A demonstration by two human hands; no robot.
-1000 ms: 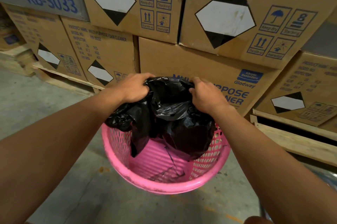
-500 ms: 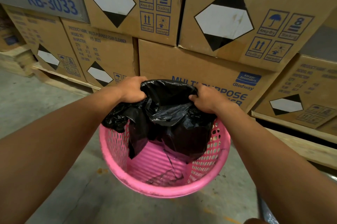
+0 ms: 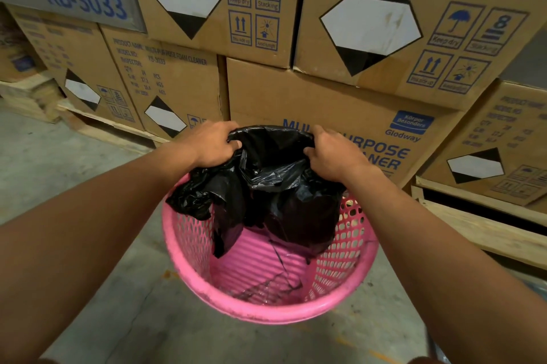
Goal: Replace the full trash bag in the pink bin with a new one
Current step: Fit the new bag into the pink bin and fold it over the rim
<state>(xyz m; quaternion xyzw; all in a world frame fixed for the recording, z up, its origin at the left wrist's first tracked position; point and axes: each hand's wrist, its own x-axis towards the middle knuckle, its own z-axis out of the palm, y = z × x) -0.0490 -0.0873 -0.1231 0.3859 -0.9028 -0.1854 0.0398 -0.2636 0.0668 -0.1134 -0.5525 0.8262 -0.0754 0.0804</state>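
Cartons (image 3: 325,91) beyond; hands (image 3: 213,143) (image 3: 333,153) clenched on bag (image 3: 275,174)

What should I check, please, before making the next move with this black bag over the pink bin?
1. Left hand grips the black bag at its top edge: ok.
2. Right hand grips that edge too: ok.
3. Bag's lower part hangs inside the pink bin: ok.
4. Bag edge folded over the bin's rim: not ok.
5. Bin upright on the floor: ok.
6. Bag free of tears: cannot tell.
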